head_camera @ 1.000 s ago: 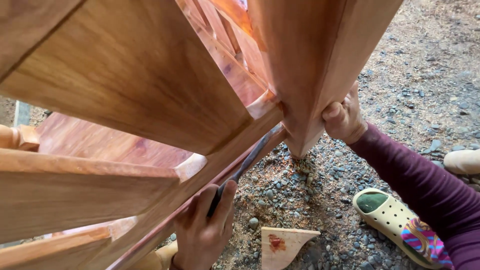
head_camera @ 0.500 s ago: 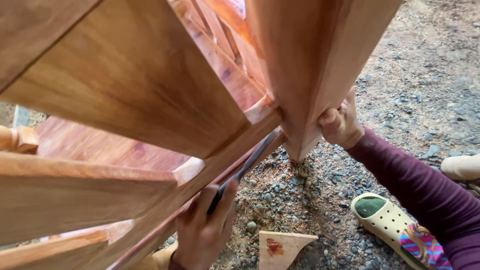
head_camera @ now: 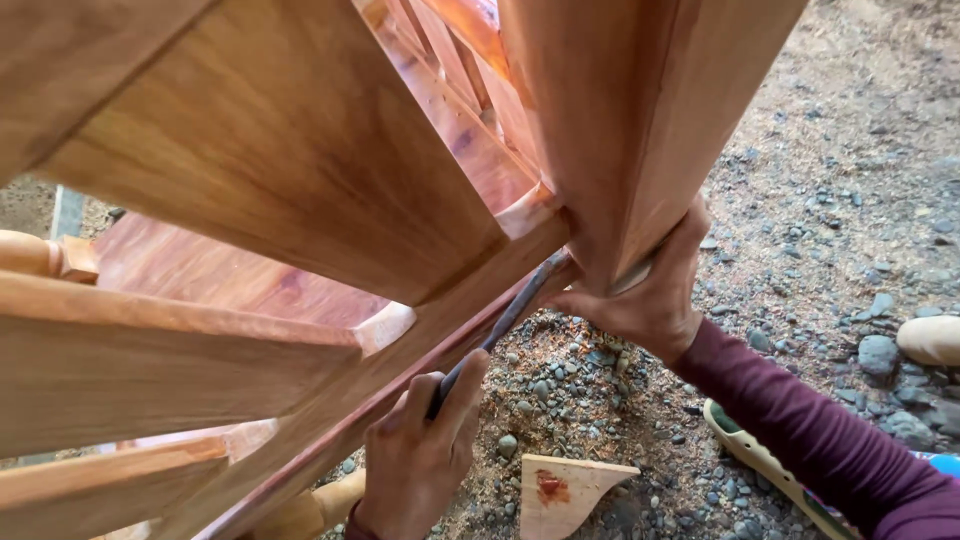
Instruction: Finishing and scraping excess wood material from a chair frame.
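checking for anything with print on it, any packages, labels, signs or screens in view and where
None in view: no package, label, sign or screen.
Nearest to a marking: a small pale wooden offcut on the gravel at bottom centre, wedge-shaped, with a red smear on its face.
Otherwise only the reddish-brown varnished wooden frame, with the left hand holding a slim dark metal file and the right hand gripping the wood.

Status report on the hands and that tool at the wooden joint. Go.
Left hand grips the long dark tool, tip at the frame joint. Right hand braces the wooden post. Wood offcut on gravel below, clear.
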